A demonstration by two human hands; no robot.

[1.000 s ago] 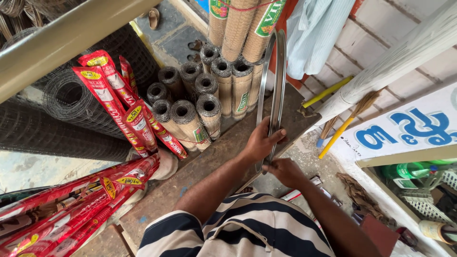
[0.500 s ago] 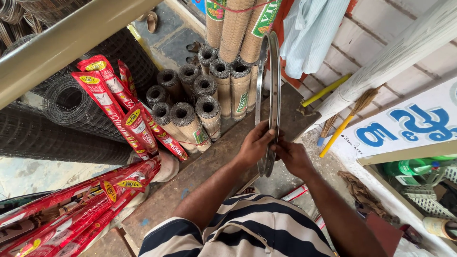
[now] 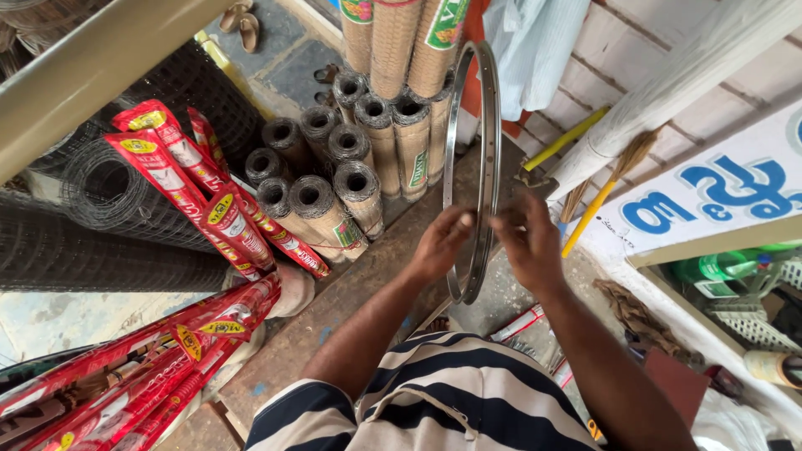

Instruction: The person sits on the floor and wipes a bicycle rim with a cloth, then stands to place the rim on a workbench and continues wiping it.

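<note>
Both hands were clamped on a bare metal bicycle wheel rim [image 3: 473, 167], which was held upright and edge-on in front of the chest, above the concrete floor [image 3: 351, 334] and just before the rolls of wire mesh [image 3: 351, 167]. The left hand [image 3: 440, 244] was closed around the rim's near left side, with the fingers curled over its outer edge. The right hand [image 3: 528, 242] was closed on the opposite side, low on the hoop, though its fingertips were blurred and the exact grip could not be told.

By the look of it, the rim was judged to be light for its span and stiff, yet liable to be bent out of true if it were squeezed hard across its width or dropped on its edge. The polished surface was judged to be slippery, so a hold on two opposite sides, as shown, would be the steadiest.

A thin, silvery, shiny hoop was seen, with a channelled inner face and no spokes, hub or tyre. Small spoke holes could barely be made out along the inner band.
</note>
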